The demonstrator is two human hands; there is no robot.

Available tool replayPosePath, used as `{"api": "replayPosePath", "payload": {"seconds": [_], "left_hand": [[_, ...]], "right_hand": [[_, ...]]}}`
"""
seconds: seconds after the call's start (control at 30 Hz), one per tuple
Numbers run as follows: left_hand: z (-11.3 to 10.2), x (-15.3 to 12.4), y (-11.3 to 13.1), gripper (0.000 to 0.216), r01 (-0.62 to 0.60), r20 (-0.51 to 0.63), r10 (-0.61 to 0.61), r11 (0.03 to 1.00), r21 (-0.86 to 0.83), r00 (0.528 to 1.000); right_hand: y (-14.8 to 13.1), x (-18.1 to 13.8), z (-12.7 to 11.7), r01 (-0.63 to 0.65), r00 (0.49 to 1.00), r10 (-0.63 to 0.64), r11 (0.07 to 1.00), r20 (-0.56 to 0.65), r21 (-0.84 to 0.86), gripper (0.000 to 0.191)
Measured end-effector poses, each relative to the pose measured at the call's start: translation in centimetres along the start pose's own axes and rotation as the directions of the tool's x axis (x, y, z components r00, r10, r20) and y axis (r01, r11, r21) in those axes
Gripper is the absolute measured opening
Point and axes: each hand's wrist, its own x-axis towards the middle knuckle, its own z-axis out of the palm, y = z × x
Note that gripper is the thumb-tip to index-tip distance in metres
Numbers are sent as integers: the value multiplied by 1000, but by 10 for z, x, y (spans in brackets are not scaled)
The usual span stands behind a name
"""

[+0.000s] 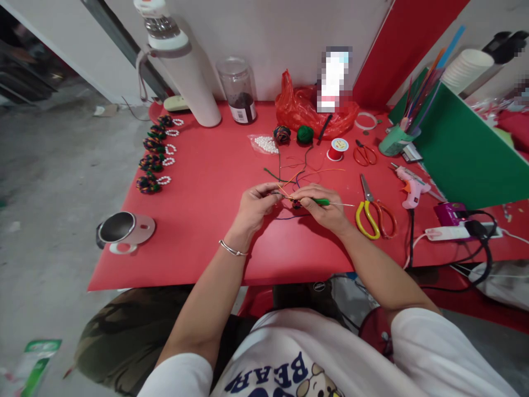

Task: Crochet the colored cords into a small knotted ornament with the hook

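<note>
My left hand [255,205] and my right hand [320,207] meet over the middle of the red table [185,231]. Between their fingertips is a small dark knotted piece of coloured threads [296,204]. Loose strands [301,171] run from it toward two yarn balls, a multicoloured one [281,134] and a green one [305,134]. My right hand also holds a thin green-handled needle tool [330,203] that points right. A bracelet sits on my left wrist.
Several finished yarn-and-pearl pieces [154,160] line the left edge. A steel cup lid [124,229], white bottle [185,71], jar [239,91], pearl bag [264,144], red bag [306,110], thread spool [339,149], scissors [374,212], glue gun [411,187] and power strip [458,232] surround the hands.
</note>
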Motion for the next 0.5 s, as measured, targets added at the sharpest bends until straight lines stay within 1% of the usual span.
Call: {"api": "replayPosePath", "payload": {"seconds": [0.2,0.37,0.5], "left_hand": [[0,0,1,28,-12,-1,12,1000,-2,1000],[1,-1,1,28,-9,-9,9,1000,2,1000],[0,0,1,28,-10,-3,10,1000,3,1000]], "right_hand": [[0,-1,2,30,999,-30,1000,-14,1,19],[-1,-1,1,10,1000,-11,1000,-20,-11,22],[2,-1,1,49,999,-49,999,-13,-16,20]]}}
